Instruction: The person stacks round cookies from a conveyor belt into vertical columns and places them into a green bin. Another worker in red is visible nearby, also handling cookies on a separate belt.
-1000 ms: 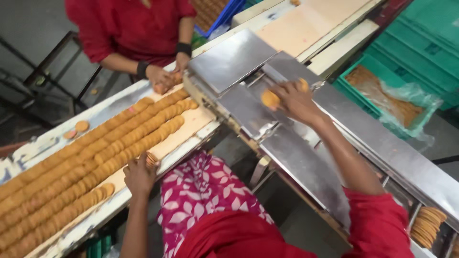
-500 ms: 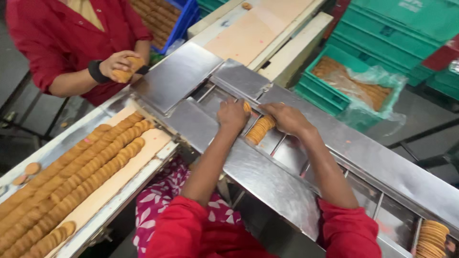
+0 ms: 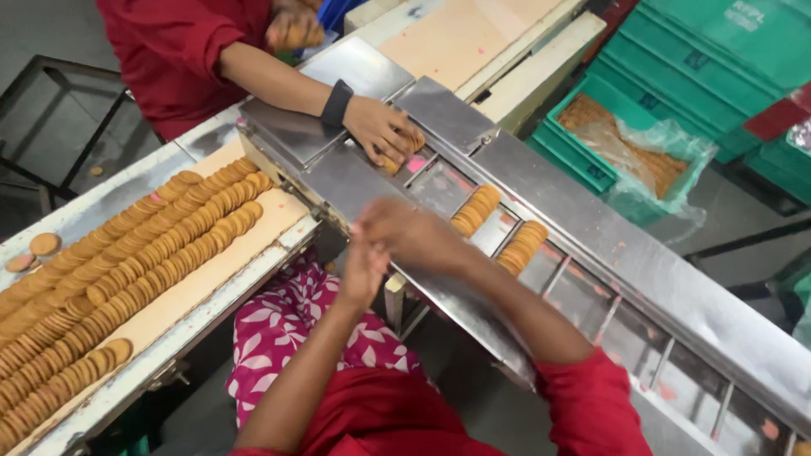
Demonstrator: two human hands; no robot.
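Right hand: the right hand (image 3: 410,232) is blurred, just over the steel edge; I cannot tell if its grip is clenched or loose.
Left hand: the left hand (image 3: 365,268) is raised beside it, touching it; its grip is blurred too.
Biscuit stacks: two short stacks of round tan biscuits (image 3: 475,209) (image 3: 522,246) lie on edge in side-by-side slots of the steel machine (image 3: 591,245), just past the hands.
Other person: a hand (image 3: 384,131) with a black wristband rests on a biscuit farther up.
Tabletop: long rows of biscuits (image 3: 127,262) lie on the tabletop (image 3: 228,274) at the left.
Crates: green crates (image 3: 718,59) sit top right; one holds a clear bag of biscuits (image 3: 642,156).
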